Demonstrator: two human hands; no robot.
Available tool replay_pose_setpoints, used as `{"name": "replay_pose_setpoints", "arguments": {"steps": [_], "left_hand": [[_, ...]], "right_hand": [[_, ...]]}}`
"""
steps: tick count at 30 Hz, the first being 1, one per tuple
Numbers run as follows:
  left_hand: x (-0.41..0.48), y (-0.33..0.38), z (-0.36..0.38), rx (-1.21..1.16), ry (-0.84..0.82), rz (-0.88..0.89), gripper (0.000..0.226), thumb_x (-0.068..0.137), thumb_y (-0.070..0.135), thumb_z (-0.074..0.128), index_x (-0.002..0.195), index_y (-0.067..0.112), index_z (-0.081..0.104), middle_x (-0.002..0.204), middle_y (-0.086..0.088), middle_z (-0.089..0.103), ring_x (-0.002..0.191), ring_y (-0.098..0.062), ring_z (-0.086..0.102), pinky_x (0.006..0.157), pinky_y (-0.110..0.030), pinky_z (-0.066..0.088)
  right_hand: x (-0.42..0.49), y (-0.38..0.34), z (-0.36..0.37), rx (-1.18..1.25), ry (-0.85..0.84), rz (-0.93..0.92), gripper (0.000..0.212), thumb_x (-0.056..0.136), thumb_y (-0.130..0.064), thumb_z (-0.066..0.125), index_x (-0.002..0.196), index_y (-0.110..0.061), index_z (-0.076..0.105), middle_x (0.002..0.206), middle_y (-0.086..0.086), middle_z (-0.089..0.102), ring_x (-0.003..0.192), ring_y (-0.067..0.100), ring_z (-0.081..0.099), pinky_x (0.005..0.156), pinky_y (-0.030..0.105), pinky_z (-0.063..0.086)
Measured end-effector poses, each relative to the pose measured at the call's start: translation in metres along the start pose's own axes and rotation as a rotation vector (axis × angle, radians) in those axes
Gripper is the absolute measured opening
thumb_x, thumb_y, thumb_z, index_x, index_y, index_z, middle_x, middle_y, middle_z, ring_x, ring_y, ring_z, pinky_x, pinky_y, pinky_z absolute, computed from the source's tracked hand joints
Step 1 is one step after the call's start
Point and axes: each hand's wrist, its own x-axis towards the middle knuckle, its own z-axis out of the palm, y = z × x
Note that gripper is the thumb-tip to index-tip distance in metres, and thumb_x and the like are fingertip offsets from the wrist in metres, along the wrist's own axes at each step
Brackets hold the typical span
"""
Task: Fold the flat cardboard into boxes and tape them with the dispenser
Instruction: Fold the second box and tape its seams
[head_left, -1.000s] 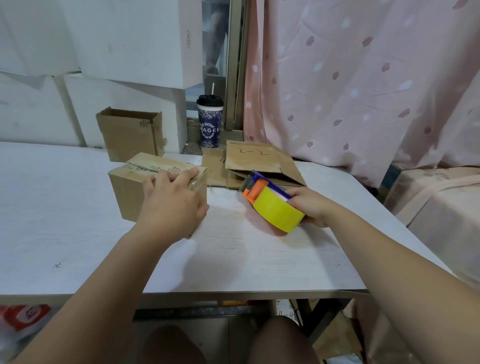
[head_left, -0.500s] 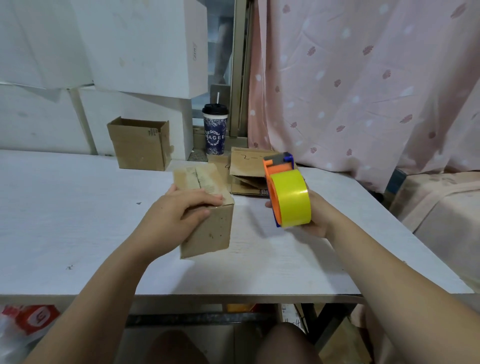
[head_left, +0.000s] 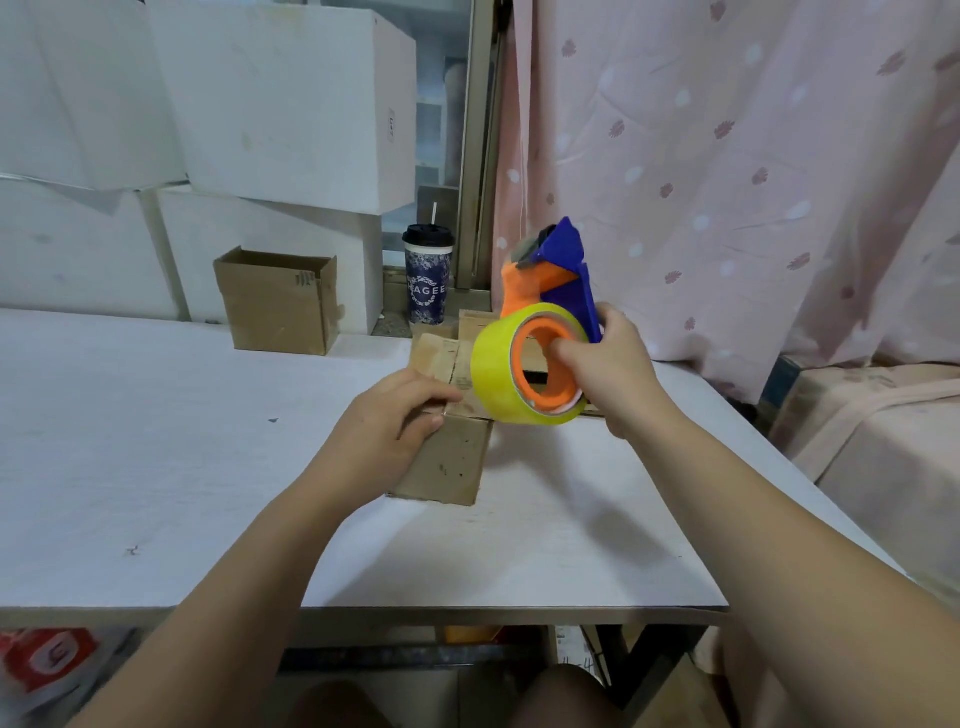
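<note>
Left fingers (head_left: 431, 397) hold one box (head_left: 452, 457) (second box (head_left: 278, 306) seemingly open); right fingers (head_left: 613, 325) grip dispenser (head_left: 519, 318).

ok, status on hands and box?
Left hand grips folded box on table. Right hand holds tape dispenser in the air above box, not touching. Nothing between them.

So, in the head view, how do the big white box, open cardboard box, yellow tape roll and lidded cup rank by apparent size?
1. White box: largest.
2. Open cardboard box and yellow tape roll: look alike; the roll is nearer the camera, so unranked.
3. Lidded cup: smallest.
</note>
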Motion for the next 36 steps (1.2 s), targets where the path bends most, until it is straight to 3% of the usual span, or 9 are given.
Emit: {"name": "replay_pose_setpoints", "arguments": {"steps": [4,6,11,14,18,22,25,27,36], "left_hand": [[0.002,0.0,0.013,0.137,0.073,0.017,0.024,0.091,0.002,0.056,0.108,0.012,0.07,0.108,-0.003,0.066,0.103,-0.019,0.052,0.082,-0.007,0.026],[-0.002,0.0,0.017,0.111,0.134,0.011,0.024,0.09,0.0,0.056,0.105,0.011,0.071,0.106,-0.001,0.065,0.098,-0.012,0.049,0.082,-0.001,0.025],[-0.002,0.009,0.017,-0.235,0.343,-0.286,0.019,0.096,0.02,0.048,0.1,0.023,0.066,0.095,0.017,0.062,0.087,0.014,0.051,0.069,0.002,0.033],[0.009,0.023,0.009,-0.374,0.393,-0.341,0.027,0.093,0.042,0.047,0.113,0.028,0.06,0.101,0.02,0.06,0.088,0.025,0.049,0.066,0.005,0.035],[0.034,0.049,0.002,-0.55,0.355,-0.345,0.047,0.086,0.042,0.063,0.127,0.02,0.057,0.114,0.012,0.063,0.101,0.002,0.06,0.081,-0.014,0.051],[0.049,0.059,0.001,-0.598,0.36,-0.462,0.032,0.083,0.04,0.066,0.111,0.023,0.066,0.102,0.008,0.069,0.096,-0.012,0.065,0.088,-0.038,0.054],[0.049,0.058,0.001,-0.77,0.356,-0.529,0.007,0.084,0.036,0.067,0.087,0.03,0.069,0.086,0.007,0.073,0.084,-0.015,0.07,0.084,-0.04,0.056],[0.049,0.058,0.001,-0.894,0.372,-0.591,0.012,0.086,0.034,0.065,0.077,0.027,0.069,0.077,0.002,0.074,0.078,-0.02,0.071,0.08,-0.039,0.057],[0.041,0.034,0.001,-1.199,0.539,-0.759,0.011,0.089,0.003,0.055,0.094,0.01,0.062,0.075,-0.005,0.074,0.074,-0.019,0.072,0.069,-0.032,0.06]], "right_hand": [[0.002,-0.013,0.008,-0.087,0.117,-0.133,0.025,0.079,-0.021,0.068,0.099,-0.029,0.056,0.079,-0.017,0.061,0.074,0.006,0.058,0.054,0.015,0.041],[0.002,-0.015,0.012,-0.132,0.151,-0.174,0.02,0.081,-0.025,0.068,0.096,-0.032,0.056,0.076,-0.02,0.059,0.071,0.004,0.057,0.052,0.012,0.039],[0.001,-0.008,0.021,-0.284,0.157,-0.255,0.014,0.081,-0.019,0.059,0.09,-0.03,0.057,0.075,-0.011,0.061,0.071,0.015,0.059,0.057,0.027,0.048],[-0.001,-0.003,0.024,-0.373,0.178,-0.277,0.026,0.082,-0.021,0.057,0.107,-0.029,0.059,0.091,-0.005,0.06,0.081,0.018,0.058,0.063,0.029,0.049],[-0.004,-0.005,0.031,-0.506,0.199,-0.351,0.051,0.081,-0.021,0.059,0.13,-0.028,0.051,0.114,-0.005,0.055,0.095,0.012,0.047,0.073,0.031,0.046],[-0.007,-0.015,0.034,-0.585,0.177,-0.381,0.056,0.077,-0.02,0.066,0.129,-0.026,0.048,0.114,-0.002,0.052,0.096,0.014,0.042,0.077,0.036,0.049],[-0.01,-0.022,0.035,-0.628,0.158,-0.371,0.055,0.075,-0.022,0.064,0.128,-0.024,0.047,0.111,0.0,0.049,0.099,0.017,0.039,0.082,0.042,0.049],[-0.013,-0.024,0.035,-0.653,0.148,-0.378,0.057,0.075,-0.021,0.063,0.129,-0.023,0.046,0.113,0.002,0.049,0.105,0.021,0.038,0.084,0.042,0.048],[-0.019,-0.029,0.042,-0.551,0.09,-0.365,0.061,0.077,-0.014,0.067,0.133,-0.024,0.044,0.114,-0.001,0.041,0.108,0.018,0.038,0.086,0.037,0.047]]}}
